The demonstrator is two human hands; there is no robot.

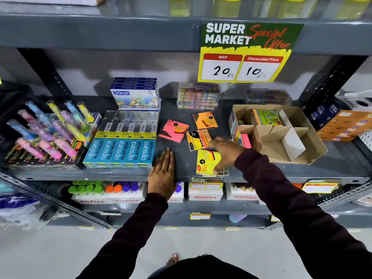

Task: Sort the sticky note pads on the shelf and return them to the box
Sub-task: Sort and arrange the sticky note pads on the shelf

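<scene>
Single head-worn wide-angle view, looking forward and steeply down from just above the person's arms. It faces a grey shelf (181, 109) at close range; the floor (50, 254) shows below, edges bowed by the lens.

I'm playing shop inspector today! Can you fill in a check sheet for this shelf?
Surface: grey metal shelf, pads lying loose on it.
Job's things: pink sticky pad, orange sticky pad, two yellow sticky pads; open brown cardboard box with dividers holds a few pads.
Clutter: blue pencil boxes, coloured pen tubes.
Grippers: left hand flat on the shelf edge; right hand over the yellow pads, grip unclear.
Cables: nothing seen.
Surroundings: yellow-green price sign.
</scene>
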